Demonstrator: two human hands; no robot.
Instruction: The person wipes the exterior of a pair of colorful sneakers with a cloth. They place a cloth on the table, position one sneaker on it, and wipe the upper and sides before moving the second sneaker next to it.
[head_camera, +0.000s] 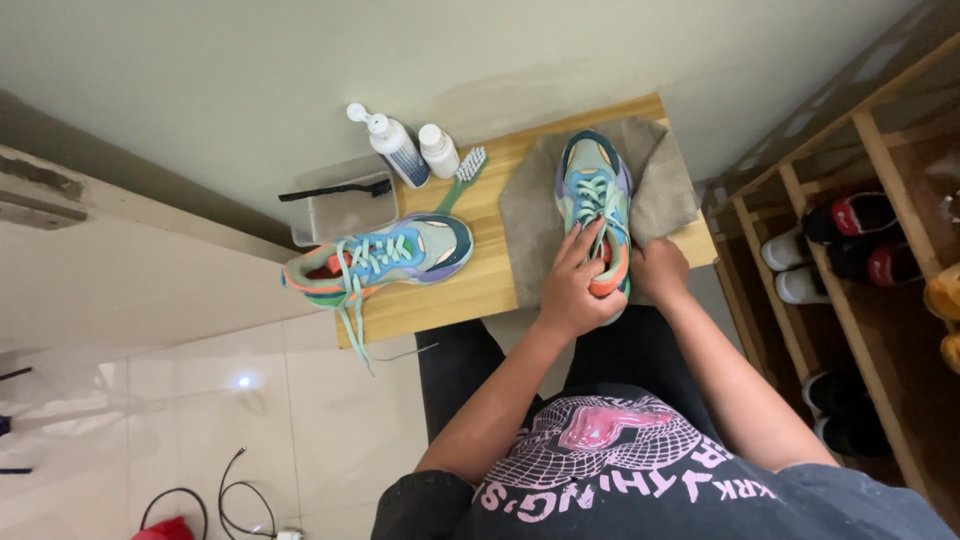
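1. Fingers (583, 248) of the left hand (572, 290) grasp the upright sneaker (596, 205) by its laces.
2. Right hand (657, 270) clasps its heel side.
3. Sneaker rests on a grey cloth (530, 215) on the table (480, 285).

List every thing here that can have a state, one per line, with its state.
Left hand: resting on the shoe's laces.
Right hand: gripping the heel side.
Shoe on cloth: upright, laced.
Grey cloth: spread under it.
Second shoe: on its side, laces dangling.
Pump bottle: upright, capped.
White bottle: upright, closed.
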